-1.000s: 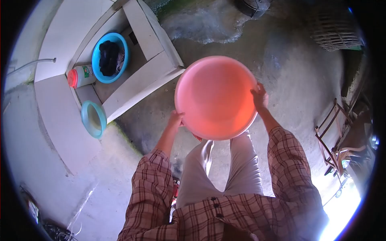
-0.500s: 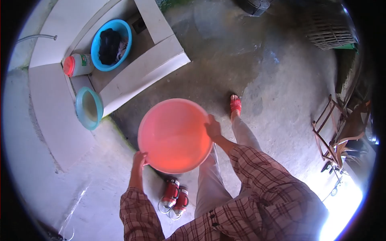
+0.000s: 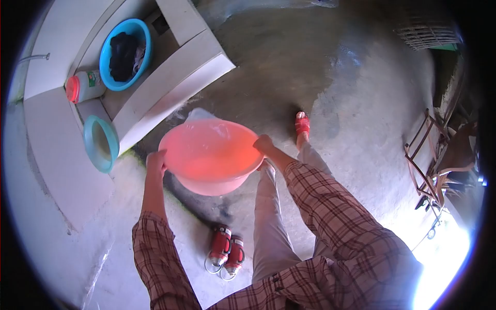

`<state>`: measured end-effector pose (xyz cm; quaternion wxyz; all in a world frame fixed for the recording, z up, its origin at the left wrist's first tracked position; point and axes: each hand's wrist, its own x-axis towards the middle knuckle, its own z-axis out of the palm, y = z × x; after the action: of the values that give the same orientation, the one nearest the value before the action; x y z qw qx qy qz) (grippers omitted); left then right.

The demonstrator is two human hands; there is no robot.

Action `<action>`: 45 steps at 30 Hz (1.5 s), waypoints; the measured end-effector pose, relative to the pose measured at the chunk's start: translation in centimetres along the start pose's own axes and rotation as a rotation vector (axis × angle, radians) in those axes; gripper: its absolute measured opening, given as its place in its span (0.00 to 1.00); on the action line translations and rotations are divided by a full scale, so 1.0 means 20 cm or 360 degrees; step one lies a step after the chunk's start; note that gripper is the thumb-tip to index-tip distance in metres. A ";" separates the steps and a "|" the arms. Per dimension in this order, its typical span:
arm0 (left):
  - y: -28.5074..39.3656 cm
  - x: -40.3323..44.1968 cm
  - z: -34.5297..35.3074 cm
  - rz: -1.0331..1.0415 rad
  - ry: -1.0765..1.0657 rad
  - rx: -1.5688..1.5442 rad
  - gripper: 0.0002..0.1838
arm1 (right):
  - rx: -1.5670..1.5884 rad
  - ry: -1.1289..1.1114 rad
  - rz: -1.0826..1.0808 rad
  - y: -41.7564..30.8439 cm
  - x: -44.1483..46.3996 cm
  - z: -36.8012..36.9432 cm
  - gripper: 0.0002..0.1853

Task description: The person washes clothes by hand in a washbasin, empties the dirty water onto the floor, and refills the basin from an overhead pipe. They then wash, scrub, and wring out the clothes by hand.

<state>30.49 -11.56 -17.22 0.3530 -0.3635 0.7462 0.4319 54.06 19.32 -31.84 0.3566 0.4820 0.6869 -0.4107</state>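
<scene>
Tap (image 3: 40, 56): I make out a thin spout on the wall at my far left.
Jar (image 3: 85, 87): red-lidded, lying on its side in the corner of the pale trough (image 3: 175, 62).
Teal bowl (image 3: 92, 142): tilted at the trough's near corner, by the wall.
Blue basin (image 3: 105, 61): in the trough, just beside the jar, dark cloth (image 3: 123, 57) heaped inside.
Left hand (image 3: 156, 159): I see it closed on the left side of the pink basin's rim; I cannot tell how the thumb sits.
Pink basin (image 3: 209, 187): off the floor, held between both hands and tipped away from the wearer; a clear sheet, water by its look, bulges at the far rim.
Red flasks (image 3: 221, 244): a pair on the floor, nearer the wearer than the pink basin.
Right hand (image 3: 263, 145): closed on the right side of the same rim, fingers partly hidden from me.
Foot (image 3: 302, 124): in a red sandal, planted on the floor.
Wooden frame (image 3: 427, 183): near my right edge, a woven basket (image 3: 429, 35) farther off.
</scene>
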 end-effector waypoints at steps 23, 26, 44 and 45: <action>-0.32 -0.84 0.81 0.0106 -0.0711 0.0297 0.13 | 0.1337 -0.0202 0.0678 2.13 -0.67 -2.06 0.14; -0.60 -1.00 0.48 -0.0178 -0.0543 0.0382 0.12 | 0.0914 -0.0223 0.0478 2.07 -1.09 -2.14 0.14; -0.78 -1.59 -0.31 -0.0252 -0.0350 0.0172 0.13 | -0.0553 0.0054 0.0406 2.62 -1.85 -2.18 0.06; -0.77 -1.60 -0.35 -0.0251 -0.0319 0.0141 0.12 | -0.0504 0.0042 0.0375 2.61 -1.85 -2.14 0.06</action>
<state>57.62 -15.85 6.27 0.4743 -0.3603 0.6945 0.4036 110.23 54.89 7.04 0.4646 0.5022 0.6864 -0.2465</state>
